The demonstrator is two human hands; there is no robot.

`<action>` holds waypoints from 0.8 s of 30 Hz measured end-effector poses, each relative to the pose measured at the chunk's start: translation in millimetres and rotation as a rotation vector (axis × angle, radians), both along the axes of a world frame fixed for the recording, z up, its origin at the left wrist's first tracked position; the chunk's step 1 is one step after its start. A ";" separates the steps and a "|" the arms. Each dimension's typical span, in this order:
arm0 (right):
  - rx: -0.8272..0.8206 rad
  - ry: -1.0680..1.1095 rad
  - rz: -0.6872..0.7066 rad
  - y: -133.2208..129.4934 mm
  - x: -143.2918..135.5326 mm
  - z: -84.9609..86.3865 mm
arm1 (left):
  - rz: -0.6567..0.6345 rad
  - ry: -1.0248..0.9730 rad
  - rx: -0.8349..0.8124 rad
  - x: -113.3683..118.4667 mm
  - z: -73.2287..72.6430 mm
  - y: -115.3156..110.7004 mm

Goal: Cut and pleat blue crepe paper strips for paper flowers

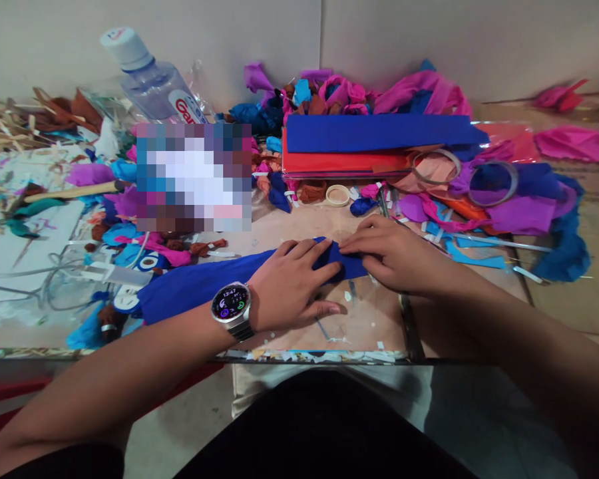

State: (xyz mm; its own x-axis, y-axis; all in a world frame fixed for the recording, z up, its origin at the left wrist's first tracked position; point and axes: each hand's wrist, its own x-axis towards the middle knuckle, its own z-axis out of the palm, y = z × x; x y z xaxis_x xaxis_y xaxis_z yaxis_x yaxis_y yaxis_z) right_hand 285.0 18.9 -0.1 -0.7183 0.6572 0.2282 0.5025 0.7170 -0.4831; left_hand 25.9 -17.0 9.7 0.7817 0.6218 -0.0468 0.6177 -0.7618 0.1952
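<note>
A long strip of blue crepe paper (199, 278) lies across the table in front of me. My left hand (292, 283), with a round black watch (231, 305) on its wrist, rests flat on the strip with its fingers spread. At the strip's right end, my right hand (387, 253) pinches the paper's edge between thumb and fingers. Part of the strip is hidden under both hands. Beyond them lies a folded blue crepe paper piece (374, 133) on top of a red stack (339, 163).
Paper scraps and small wrapped pieces surround the work spot. A bottle (152, 83) leans at the back left, near a blurred patch. Two tape rolls (494, 185) sit at right. A white charger (114, 273) with its cable and a power socket (126, 299) lie at left.
</note>
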 end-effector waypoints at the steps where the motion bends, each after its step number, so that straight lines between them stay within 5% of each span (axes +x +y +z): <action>1: 0.003 0.003 -0.019 0.4 0.7 0.6 | -0.001 0.002 0.004 0.2 0.2 0.0; 24: 0.020 -0.066 -0.153 -3.6 -0.1 1.6 | 0.077 -0.134 -0.012 -7.7 -6.3 25.8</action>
State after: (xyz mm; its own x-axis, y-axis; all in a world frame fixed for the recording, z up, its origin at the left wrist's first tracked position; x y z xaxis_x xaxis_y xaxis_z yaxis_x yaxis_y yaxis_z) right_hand 284.9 15.3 1.5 -0.6243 0.7556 0.1981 0.6365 0.6391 -0.4318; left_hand 18.3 8.8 3.4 0.7316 0.6801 0.0467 0.6420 -0.7104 0.2882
